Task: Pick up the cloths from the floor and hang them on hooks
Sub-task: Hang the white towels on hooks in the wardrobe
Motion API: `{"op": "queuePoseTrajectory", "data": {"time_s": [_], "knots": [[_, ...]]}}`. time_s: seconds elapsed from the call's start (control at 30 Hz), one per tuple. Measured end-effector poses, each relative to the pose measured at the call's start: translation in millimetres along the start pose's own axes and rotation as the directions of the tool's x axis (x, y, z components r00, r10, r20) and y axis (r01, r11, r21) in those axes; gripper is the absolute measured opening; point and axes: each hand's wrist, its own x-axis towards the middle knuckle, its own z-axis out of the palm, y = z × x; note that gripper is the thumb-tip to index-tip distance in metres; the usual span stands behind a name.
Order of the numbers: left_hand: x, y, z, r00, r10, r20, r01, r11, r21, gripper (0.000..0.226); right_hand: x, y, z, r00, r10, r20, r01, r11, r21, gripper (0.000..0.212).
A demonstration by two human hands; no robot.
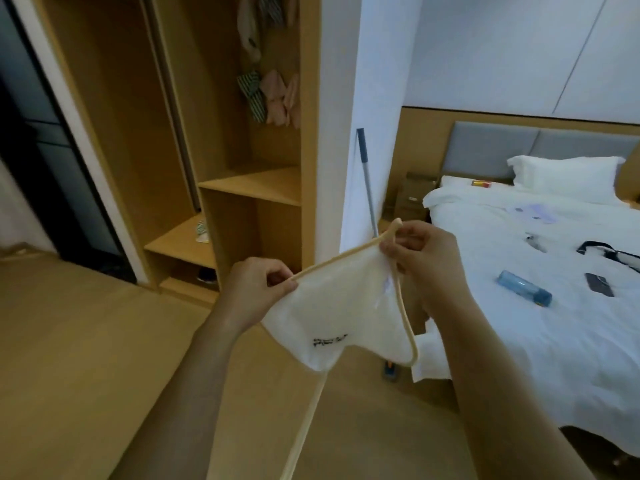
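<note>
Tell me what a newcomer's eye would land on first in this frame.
First, the white cloth with beige trim, stretched mid-frame between the left hand and right hand. Next, the striped and pink cloths hanging in the open wardrobe behind, and the cluttered white bed at right.

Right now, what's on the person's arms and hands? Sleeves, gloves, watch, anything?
Nothing worn that shows. The left hand and right hand are bare: no gloves, no rings visible. Both forearms are bare to the bottom edge of the picture, with no sleeves, no watch, no bands and no markings.
</note>
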Motion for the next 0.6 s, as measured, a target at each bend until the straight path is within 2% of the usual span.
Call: {"op": "queuePoseTrajectory", "data": {"time_s": [0.23,0.5,0.6], "knots": [[26,-52,-28,0.996,-0.075,-0.049,0.075,0.997,-0.019,0.006,55,-10,90,0.989,-0.03,0.146,0.025,0.999,0.035,0.012],[102,-79,-58,0.99,-0.047,-0.135,0.03,0.992,-0.122,0.009,128,-14,175,0.964,-0.096,0.247,0.075,0.993,0.092,0.01],[148,-74,-73,0.969,-0.024,-0.246,-0.009,0.991,-0.131,0.007,164,-18,201,0.955,-0.142,0.26,0.123,0.988,0.088,0.011]]}}
